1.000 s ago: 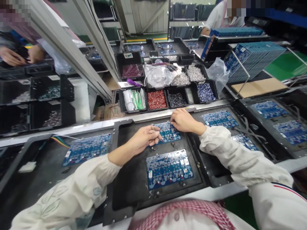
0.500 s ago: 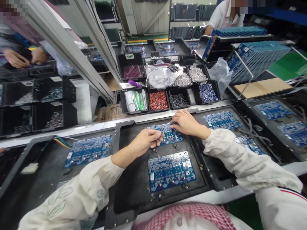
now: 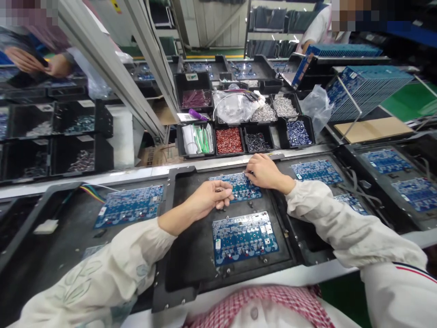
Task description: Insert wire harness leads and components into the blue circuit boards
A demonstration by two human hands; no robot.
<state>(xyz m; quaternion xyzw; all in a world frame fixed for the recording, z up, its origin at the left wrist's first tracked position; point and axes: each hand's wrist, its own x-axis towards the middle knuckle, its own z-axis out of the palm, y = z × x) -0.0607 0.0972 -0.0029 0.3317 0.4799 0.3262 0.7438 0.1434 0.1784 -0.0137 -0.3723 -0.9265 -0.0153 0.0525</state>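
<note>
Board [image 3: 241,187] lay far back in a black tray [image 3: 191,264], left hand [image 3: 211,198] over it, right hand [image 3: 264,172] at its far edge. Fingers [image 3: 224,195] were bunched narrow; whether gripping anything, I couldn't tell.

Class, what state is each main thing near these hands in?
Far board: flat, partly covered
Near board: flat, uncovered
Black tray: holding both boards
Left hand: curled, any held part unclear
Right hand: curled at far board's right end
Red components: loose, heaped
Clear bag on right: crumpled
</note>
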